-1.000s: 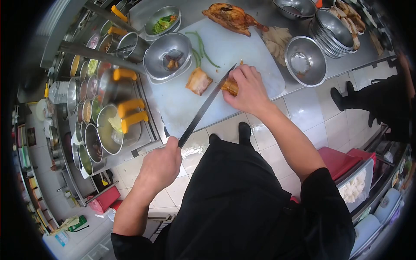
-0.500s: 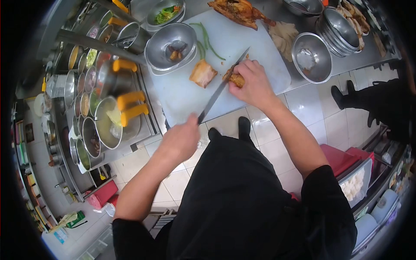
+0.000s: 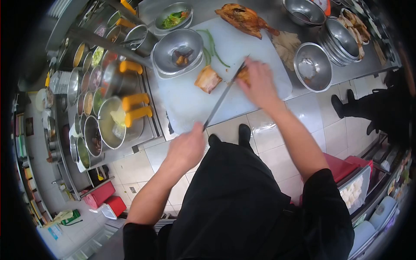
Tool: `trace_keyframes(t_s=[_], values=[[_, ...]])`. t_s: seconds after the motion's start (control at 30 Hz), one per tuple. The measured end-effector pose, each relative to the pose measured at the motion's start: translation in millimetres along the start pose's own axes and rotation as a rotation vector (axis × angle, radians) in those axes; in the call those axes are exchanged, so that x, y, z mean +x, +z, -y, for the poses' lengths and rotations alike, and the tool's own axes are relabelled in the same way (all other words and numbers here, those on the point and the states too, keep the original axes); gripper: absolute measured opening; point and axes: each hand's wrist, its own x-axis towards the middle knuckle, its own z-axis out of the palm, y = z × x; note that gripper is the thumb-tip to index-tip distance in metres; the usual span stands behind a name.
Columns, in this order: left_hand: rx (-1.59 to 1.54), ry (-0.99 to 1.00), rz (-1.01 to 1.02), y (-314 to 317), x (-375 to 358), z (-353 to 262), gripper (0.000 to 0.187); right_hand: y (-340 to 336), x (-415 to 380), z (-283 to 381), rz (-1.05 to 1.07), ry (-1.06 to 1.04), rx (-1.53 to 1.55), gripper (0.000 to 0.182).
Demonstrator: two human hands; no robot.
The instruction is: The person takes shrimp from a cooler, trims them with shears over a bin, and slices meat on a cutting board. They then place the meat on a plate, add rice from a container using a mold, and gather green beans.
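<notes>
My left hand (image 3: 188, 147) is closed around the handle of a long knife (image 3: 220, 100), which slants up and to the right over the white cutting board (image 3: 186, 108). Near the blade's tip, my right hand (image 3: 260, 84) presses a small piece of browned meat (image 3: 243, 76), its fingers bent over it and partly blurred. The blade lies right along the left side of that piece. Left of the knife sits a block of roast pork (image 3: 208, 79). Long green beans (image 3: 214, 49) lie behind it, with a few crumbs nearby.
A metal bowl (image 3: 164, 45) holding dark meat bits overlaps the board's left corner. A roasted bird (image 3: 242, 19) lies at the back. Another metal bowl (image 3: 313, 80) stands right. Ingredient containers with yellow handles (image 3: 138, 114) line the left. Someone's dark-clothed legs (image 3: 368, 106) are at right.
The knife has slid slightly back toward me with my left hand. My right hand stays on the meat piece, its fingers shifted a little. The whole view has moved slightly.
</notes>
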Motion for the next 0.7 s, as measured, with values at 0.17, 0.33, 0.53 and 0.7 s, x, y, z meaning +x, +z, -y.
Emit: trace_keyframes(t_s=[0.17,0.33,0.53,0.7], values=[[-0.117,0.006,-0.162,-10,4,7,0.021,-39,22,4,-0.223,-0.117,-0.197,0.084],[-0.277,-0.008,-0.323,-14,-57,64,0.017,-17,28,88,0.234,-0.091,-0.010,0.082],[-0.322,-0.025,-0.329,-4,-100,97,0.017,-30,29,75,0.376,-0.356,0.118,0.074],[-0.237,-0.005,-0.203,1,-97,98,0.018,-29,3,88,0.302,-0.131,0.270,0.065]])
